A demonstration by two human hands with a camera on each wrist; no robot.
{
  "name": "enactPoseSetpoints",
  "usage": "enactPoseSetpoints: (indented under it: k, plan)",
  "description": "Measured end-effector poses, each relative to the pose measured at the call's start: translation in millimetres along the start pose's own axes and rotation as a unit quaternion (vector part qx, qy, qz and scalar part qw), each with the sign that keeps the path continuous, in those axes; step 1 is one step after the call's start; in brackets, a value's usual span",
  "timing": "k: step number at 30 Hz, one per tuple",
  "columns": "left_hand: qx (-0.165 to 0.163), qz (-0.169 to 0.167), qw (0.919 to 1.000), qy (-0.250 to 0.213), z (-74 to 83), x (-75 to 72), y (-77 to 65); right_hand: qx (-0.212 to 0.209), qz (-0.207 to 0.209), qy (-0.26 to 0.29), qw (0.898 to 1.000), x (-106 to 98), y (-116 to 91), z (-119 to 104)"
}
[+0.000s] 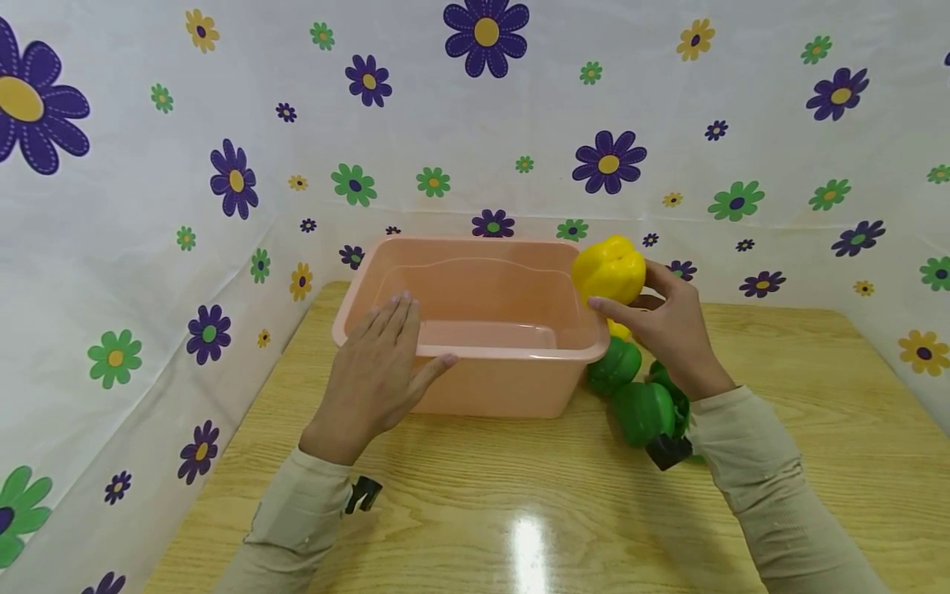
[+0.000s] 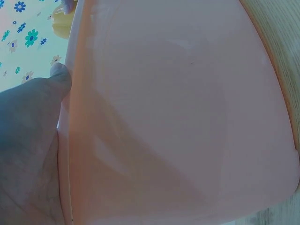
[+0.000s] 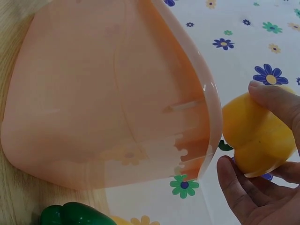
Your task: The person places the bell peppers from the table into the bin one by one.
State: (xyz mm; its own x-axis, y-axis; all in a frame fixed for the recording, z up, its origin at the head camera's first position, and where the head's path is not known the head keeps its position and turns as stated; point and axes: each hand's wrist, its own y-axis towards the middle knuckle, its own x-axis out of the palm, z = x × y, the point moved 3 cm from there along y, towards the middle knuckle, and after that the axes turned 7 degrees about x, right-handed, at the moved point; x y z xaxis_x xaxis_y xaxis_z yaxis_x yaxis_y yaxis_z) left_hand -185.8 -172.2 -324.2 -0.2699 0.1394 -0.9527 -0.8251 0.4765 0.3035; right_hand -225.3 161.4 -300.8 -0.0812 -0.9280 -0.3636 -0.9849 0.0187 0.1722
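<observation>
A pink plastic basin [image 1: 490, 381] stands on the wooden table. My left hand [image 1: 378, 363] rests on its near left rim, fingers straight and the thumb spread along the edge. At the basin's right rim, my right hand [image 1: 668, 322] grips a yellow bell pepper [image 1: 610, 269] between thumb and fingers, raised at rim height. The right wrist view shows the yellow pepper just outside the rim, with the fingers curled about it. Below that hand, several green bell peppers [image 1: 644, 412] lie against the basin's right side, and part of another yellow pepper [image 1: 619, 330] shows behind them.
A white cloth [image 1: 519, 115] printed with purple, green and yellow flowers hangs behind and along the sides of the table [image 1: 460, 495]. Black wrist mounts [image 1: 364, 493] show under both sleeves. Light glares off the tabletop near the front.
</observation>
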Motion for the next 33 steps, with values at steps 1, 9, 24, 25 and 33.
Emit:
enactPoseSetpoints:
  k: [1,9,24,25,33]
  plan:
    - [0.001,0.001,1.0,0.0,0.1,0.1,0.1,0.0,0.0,0.0,1.0,0,0,0]
    - [0.0,0.002,1.0,0.0,-0.2,0.8,-0.4,-0.01,0.0,-0.004,1.0,1,1,-1]
    - [-0.002,0.001,1.0,-0.003,-0.3,0.1,-0.2,-0.001,-0.007,-0.006,1.0,3,1,-4]
    - [-0.002,0.001,1.0,-0.003,-0.3,0.3,-0.2,-0.004,-0.005,-0.004,1.0,2,1,-5]
    - [-0.001,0.002,1.0,0.002,-0.8,0.4,-0.8,-0.021,0.031,-0.011,0.999,-6,1,-11]
